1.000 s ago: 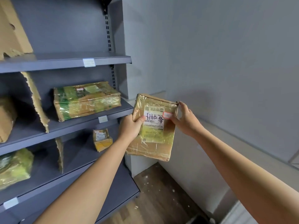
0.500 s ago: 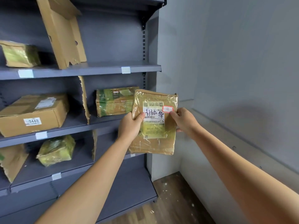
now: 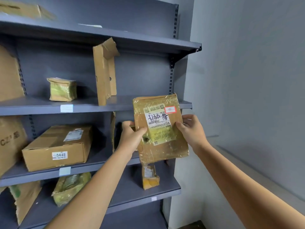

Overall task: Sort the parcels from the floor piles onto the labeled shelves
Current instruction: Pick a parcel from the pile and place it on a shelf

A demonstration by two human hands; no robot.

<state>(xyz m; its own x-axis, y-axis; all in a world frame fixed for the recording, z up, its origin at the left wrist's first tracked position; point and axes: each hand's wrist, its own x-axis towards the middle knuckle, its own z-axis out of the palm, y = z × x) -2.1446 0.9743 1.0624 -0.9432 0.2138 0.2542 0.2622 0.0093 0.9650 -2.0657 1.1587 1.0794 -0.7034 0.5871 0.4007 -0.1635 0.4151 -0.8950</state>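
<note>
Whereas the parcel earlier hung wholly below the shelf edge, its top now overlaps that edge, right of frame centre; left hand and right hand each grip one side, so shelving at this level seems near.

Your left grip and right grip hold a flat brown cardboard parcel wrapped in clear tape by its side edges, thumbs on the front, before the right end of the grey metal shelving unit. Its white printed label with black handwriting and small red-bordered sticker face you. On the shelves to your left sit a brown cardboard box numbered 0448, a small greenish taped parcel one shelf higher, and a torn upright cardboard divider beside it.
</note>
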